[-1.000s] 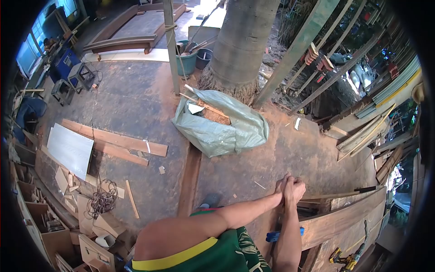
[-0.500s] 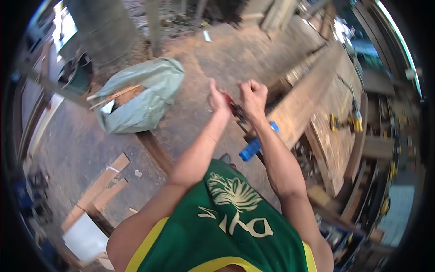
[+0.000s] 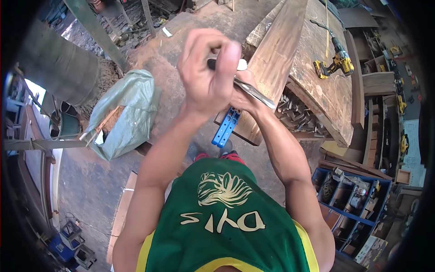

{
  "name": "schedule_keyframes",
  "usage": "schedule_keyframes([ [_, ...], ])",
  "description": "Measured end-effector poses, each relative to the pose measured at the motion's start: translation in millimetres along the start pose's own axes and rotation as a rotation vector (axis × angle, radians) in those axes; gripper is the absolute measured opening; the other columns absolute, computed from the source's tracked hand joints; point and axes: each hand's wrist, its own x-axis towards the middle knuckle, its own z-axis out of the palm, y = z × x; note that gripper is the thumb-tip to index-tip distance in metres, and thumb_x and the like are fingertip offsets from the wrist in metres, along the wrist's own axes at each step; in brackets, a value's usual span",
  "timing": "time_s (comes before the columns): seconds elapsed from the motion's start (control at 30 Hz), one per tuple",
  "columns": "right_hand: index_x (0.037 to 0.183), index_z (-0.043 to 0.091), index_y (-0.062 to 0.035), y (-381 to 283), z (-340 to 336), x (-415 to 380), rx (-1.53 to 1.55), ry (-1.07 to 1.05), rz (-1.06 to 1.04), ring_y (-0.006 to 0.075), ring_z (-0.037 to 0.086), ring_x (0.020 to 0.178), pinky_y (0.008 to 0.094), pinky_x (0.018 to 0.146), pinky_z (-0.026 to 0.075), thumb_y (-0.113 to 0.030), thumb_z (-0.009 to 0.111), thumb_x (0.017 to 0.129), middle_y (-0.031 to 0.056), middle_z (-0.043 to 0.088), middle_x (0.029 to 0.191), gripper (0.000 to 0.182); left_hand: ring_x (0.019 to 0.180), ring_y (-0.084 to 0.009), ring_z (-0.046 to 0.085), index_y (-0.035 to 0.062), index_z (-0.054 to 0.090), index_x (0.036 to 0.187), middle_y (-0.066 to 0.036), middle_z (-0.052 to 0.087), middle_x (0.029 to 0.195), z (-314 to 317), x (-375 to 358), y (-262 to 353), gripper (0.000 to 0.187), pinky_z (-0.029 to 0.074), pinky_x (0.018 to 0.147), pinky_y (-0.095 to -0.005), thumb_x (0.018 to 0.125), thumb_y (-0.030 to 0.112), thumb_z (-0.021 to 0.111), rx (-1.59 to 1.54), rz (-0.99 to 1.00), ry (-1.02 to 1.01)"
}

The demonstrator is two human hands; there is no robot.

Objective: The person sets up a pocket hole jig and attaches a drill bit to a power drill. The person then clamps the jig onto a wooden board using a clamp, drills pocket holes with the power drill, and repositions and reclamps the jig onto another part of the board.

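Observation:
My left hand (image 3: 204,72) is raised close to the camera, its fingers curled in and the thumb bent over them. A small black piece (image 3: 211,63) shows inside the curl, and a round white end (image 3: 242,65) sticks out past the thumb; I cannot tell what the whole thing is. My right hand (image 3: 244,93) is just behind, its fingers hidden by the left. A shiny silver metal strip (image 3: 256,93) slants across the right wrist in this view. Below the hands, a blue jig with holes (image 3: 225,129) sits at the end of a long wooden board (image 3: 276,50).
A yellow and black cordless drill (image 3: 335,63) lies on the wooden bench top (image 3: 312,86) at right. A blue divided organizer (image 3: 376,222) with small parts stands lower right. To the left are a pale green sack (image 3: 140,109) with wood scraps and a wooden post (image 3: 93,31).
My hands have come up nearer the camera, the left now in front of the right. The red item between them is out of sight. The view has shifted, with the drill now higher.

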Motion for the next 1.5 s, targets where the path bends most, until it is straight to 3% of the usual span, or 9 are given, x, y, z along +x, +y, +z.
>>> schedule_keyframes([
  [0.17,0.101,0.067,-0.0022,0,-85,-44,0.158,0.551,0.264,0.0088,0.056,0.053,0.0269,0.049,0.044,-0.016,0.064,0.096,-0.0002,0.059,0.060,0.015,0.107,-0.0351,0.055,-0.0009,0.047,0.130,-0.021,0.047,0.125,-18,-124,19,0.067,0.045,0.093,-0.0428,0.082,0.036,0.076,0.583,-0.252,-0.463],
  [0.3,0.129,0.058,0.0043,16,-168,-108,0.685,0.773,0.108,0.0078,0.059,0.059,0.0205,0.050,0.048,-0.007,0.065,0.094,0.0040,0.065,0.084,0.037,0.106,-0.0392,0.059,0.0036,0.048,0.134,-0.021,0.055,0.117,-13,-195,16,0.064,0.048,0.090,-0.0453,0.084,0.032,0.076,0.714,-0.703,-0.640],
  [0.37,0.132,0.057,0.0041,16,-194,-143,0.148,0.820,0.160,0.0070,0.055,0.056,0.0211,0.048,0.042,-0.014,0.067,0.094,0.0007,0.059,0.066,0.043,0.104,-0.0392,0.061,0.0048,0.047,0.135,-0.021,0.058,0.113,-24,-203,18,0.063,0.050,0.088,-0.0451,0.084,0.030,0.075,0.747,-0.756,-0.612],
  [0.5,0.132,0.054,0.0086,50,-223,-213,0.146,0.891,0.226,0.0091,0.054,0.060,0.0248,0.059,0.044,-0.014,0.062,0.097,0.0089,0.065,0.082,0.043,0.079,-0.0278,0.063,0.0030,0.053,0.123,-0.010,0.061,0.094,-70,-219,19,0.050,0.052,0.068,-0.0393,0.092,0.039,0.069,0.648,-0.705,-0.085],
  [0.6,0.133,0.053,0.0082,74,-226,-251,0.103,0.912,0.301,0.0103,0.055,0.062,0.0261,0.060,0.045,-0.015,0.060,0.098,0.0112,0.065,0.088,0.042,0.058,-0.0083,0.043,0.0110,0.052,0.093,-0.002,0.053,0.077,-131,-249,9,0.037,0.032,0.047,-0.0236,0.097,0.047,0.059,-0.322,-1.296,0.701],
  [0.7,0.137,0.051,0.0043,83,-227,-274,-0.121,0.871,0.403,0.0101,0.051,0.065,0.0269,0.062,0.041,-0.021,0.057,0.101,0.0021,0.055,0.067,0.044,0.056,-0.0107,0.043,0.0080,0.054,0.093,0.000,0.049,0.070,-227,-354,-27,0.043,0.035,0.049,-0.0239,0.099,0.050,0.053,-0.869,-1.676,0.873],
  [1.1,0.128,0.060,-0.0014,73,-186,-299,-0.128,0.534,0.756,0.0106,0.056,0.068,0.0267,0.061,0.045,-0.013,0.061,0.096,0.0068,0.067,0.095,0.034,0.102,-0.0392,0.068,0.0009,0.046,0.117,-0.009,0.057,0.092,-36,-180,-105,0.051,0.057,0.086,-0.0471,0.095,0.044,0.063,-0.166,-1.376,0.344],
  [1.23,0.123,0.062,0.0009,62,-162,-317,-0.128,0.593,0.848,0.0235,0.062,0.102,0.0360,0.090,0.047,-0.011,0.063,0.095,0.0173,0.067,0.118,0.031,0.076,-0.0227,0.066,0.0004,0.050,0.109,-0.008,0.059,0.086,8,-173,-136,0.051,0.056,0.081,-0.0382,0.094,0.047,0.063,-0.350,-1.373,0.143],
  [1.5,0.116,0.063,0.0016,38,-137,-300,-0.321,0.652,0.918,0.0281,0.065,0.089,0.0364,0.079,0.049,-0.008,0.061,0.094,0.0170,0.065,0.099,0.025,0.070,-0.0100,0.053,0.0084,0.058,0.102,-0.001,0.056,0.079,43,-183,-86,0.048,0.044,0.065,-0.0253,0.091,0.055,0.064,-0.034,-1.513,-0.003],
])
